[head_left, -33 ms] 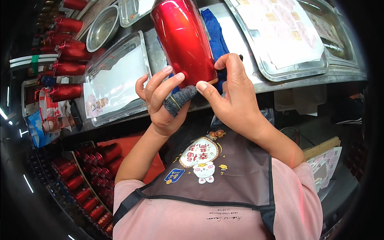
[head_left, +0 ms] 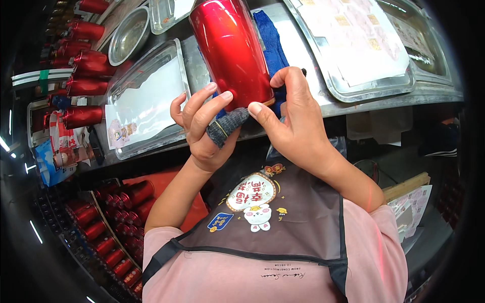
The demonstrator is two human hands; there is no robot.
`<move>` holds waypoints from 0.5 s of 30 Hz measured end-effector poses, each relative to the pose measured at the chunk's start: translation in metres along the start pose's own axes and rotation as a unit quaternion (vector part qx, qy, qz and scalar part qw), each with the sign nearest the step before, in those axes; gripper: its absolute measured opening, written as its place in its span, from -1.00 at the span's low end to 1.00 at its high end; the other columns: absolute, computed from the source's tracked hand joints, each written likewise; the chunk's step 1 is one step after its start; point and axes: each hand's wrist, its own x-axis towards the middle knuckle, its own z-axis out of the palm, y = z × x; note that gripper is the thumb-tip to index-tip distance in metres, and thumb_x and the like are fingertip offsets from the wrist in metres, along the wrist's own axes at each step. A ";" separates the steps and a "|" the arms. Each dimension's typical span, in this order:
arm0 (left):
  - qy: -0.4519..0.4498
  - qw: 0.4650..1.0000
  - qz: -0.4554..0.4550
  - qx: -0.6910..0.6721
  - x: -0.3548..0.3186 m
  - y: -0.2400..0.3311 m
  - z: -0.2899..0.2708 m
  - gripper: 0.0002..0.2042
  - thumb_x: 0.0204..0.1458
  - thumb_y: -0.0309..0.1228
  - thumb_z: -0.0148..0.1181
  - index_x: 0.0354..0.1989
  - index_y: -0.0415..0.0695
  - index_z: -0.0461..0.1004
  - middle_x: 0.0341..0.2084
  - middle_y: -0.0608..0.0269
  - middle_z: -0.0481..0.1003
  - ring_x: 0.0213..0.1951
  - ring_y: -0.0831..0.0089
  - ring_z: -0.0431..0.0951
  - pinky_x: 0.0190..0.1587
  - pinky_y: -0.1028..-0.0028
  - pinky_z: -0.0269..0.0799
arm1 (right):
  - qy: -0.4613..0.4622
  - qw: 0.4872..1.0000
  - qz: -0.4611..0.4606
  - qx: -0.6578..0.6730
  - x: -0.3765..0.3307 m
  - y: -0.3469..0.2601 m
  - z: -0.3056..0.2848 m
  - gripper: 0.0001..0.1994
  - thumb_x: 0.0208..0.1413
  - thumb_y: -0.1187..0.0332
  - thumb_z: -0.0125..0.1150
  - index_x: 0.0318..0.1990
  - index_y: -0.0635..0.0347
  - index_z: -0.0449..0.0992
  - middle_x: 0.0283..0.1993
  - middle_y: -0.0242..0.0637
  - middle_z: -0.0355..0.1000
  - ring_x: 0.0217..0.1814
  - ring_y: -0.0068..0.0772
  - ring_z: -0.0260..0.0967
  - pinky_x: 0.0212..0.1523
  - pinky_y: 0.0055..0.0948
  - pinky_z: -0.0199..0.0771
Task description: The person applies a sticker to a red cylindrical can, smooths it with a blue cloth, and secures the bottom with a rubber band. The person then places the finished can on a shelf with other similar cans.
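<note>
A shiny red metal-look canister [head_left: 235,50] lies tilted on a blue cloth [head_left: 273,43], its narrower near end toward me. My left hand [head_left: 209,123] has its fingertips against the left side of that end. One of its digits wears a grey knitted finger cover [head_left: 225,127], whose tip presses by the near rim. My right hand [head_left: 295,116] grips the right side of the same end, index finger bent and thumb tip at the rim. The thumb and the grey cover almost meet there. Whether anything thin sits between them is hidden.
Metal trays with printed sheets stand left [head_left: 184,60] and right [head_left: 333,86] of the canister on the metal table. A round metal bowl [head_left: 113,50] is at the back left. Several red canisters [head_left: 83,116] line the far left; more [head_left: 139,192] stand below the table.
</note>
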 end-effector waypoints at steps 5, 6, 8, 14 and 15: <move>-0.007 1.000 -0.013 -0.009 -0.001 -0.003 0.002 -0.62 -0.29 -0.49 0.47 -0.22 0.16 0.59 0.02 0.33 0.54 0.13 0.21 0.49 0.28 0.11 0.03 | -0.008 0.999 0.002 0.039 0.002 0.004 0.000 -0.57 0.08 0.29 0.32 -0.02 0.25 0.23 -0.10 -0.02 0.30 -0.12 0.01 0.39 -0.11 -0.15 0.43; -0.007 1.000 -0.014 -0.007 0.000 -0.003 0.002 -0.62 -0.30 -0.50 0.47 -0.23 0.15 0.59 0.02 0.33 0.54 0.13 0.22 0.49 0.28 0.11 0.03 | -0.010 0.998 0.007 0.059 0.003 0.005 -0.001 -0.57 0.08 0.30 0.31 -0.02 0.25 0.24 -0.09 -0.03 0.30 -0.12 -0.01 0.39 -0.11 -0.16 0.43; -0.007 1.000 -0.016 -0.001 0.000 -0.001 0.002 -0.62 -0.30 -0.51 0.47 -0.23 0.13 0.59 0.01 0.33 0.54 0.14 0.22 0.49 0.28 0.11 0.03 | -0.023 0.991 0.032 0.126 0.004 0.010 -0.002 -0.59 0.08 0.31 0.31 -0.02 0.26 0.26 -0.08 -0.04 0.31 -0.11 -0.05 0.39 -0.11 -0.18 0.43; 0.013 1.000 -0.003 -0.016 -0.005 -0.005 0.005 -0.59 -0.30 -0.52 0.48 -0.19 0.08 0.57 0.02 0.33 0.55 0.14 0.22 0.49 0.28 0.11 0.03 | -0.015 0.993 0.021 0.116 0.001 0.012 -0.002 -0.58 0.09 0.31 0.32 0.01 0.26 0.27 -0.09 -0.09 0.32 -0.19 -0.23 0.33 -0.21 -0.30 0.38; 0.017 1.000 -0.001 -0.018 -0.005 -0.005 0.006 -0.59 -0.30 -0.52 0.48 -0.19 0.08 0.57 0.02 0.33 0.55 0.14 0.22 0.49 0.29 0.11 0.03 | -0.001 0.996 0.001 0.089 0.000 0.012 0.000 -0.58 0.10 0.31 0.32 0.01 0.25 0.27 -0.09 -0.15 0.31 -0.28 -0.35 0.27 -0.29 -0.37 0.32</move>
